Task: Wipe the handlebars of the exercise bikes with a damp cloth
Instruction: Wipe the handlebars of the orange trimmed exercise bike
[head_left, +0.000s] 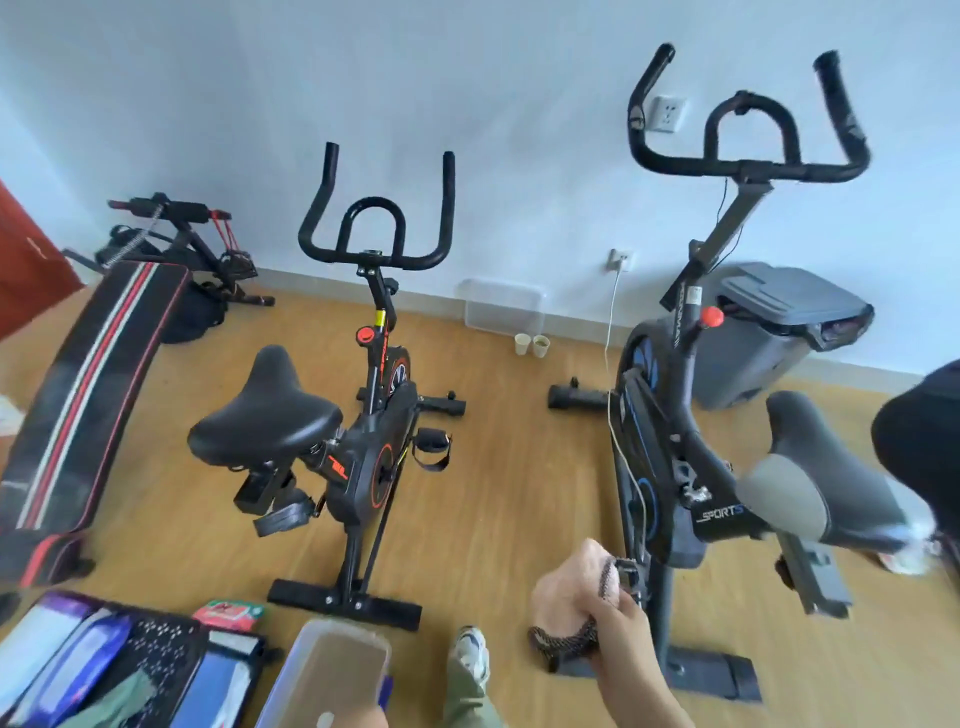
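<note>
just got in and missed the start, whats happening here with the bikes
A person stands behind two exercise bikes, right hand gripping a dark speckled cloth low beside the blue-trimmed bike. The left hand holds a clear plastic container. Neither bike's handlebars are being wiped yet.

You face a pale, blue-white wall (467, 104) that meets a light wood-plank floor (493, 467) along a white skirting board. At one o'clock a white socket (666, 114) sits high on the wall; lower down, a second outlet (619, 258) has a white cable (613, 322) trailing to the floor. At twelve o'clock a clear plastic bin (504, 306) leans against the skirting, with two paper cups (532, 344) just beside it. A grey lidded container (769, 332) stands at two o'clock. A red panel (26, 260) edges in at nine o'clock.
</note>
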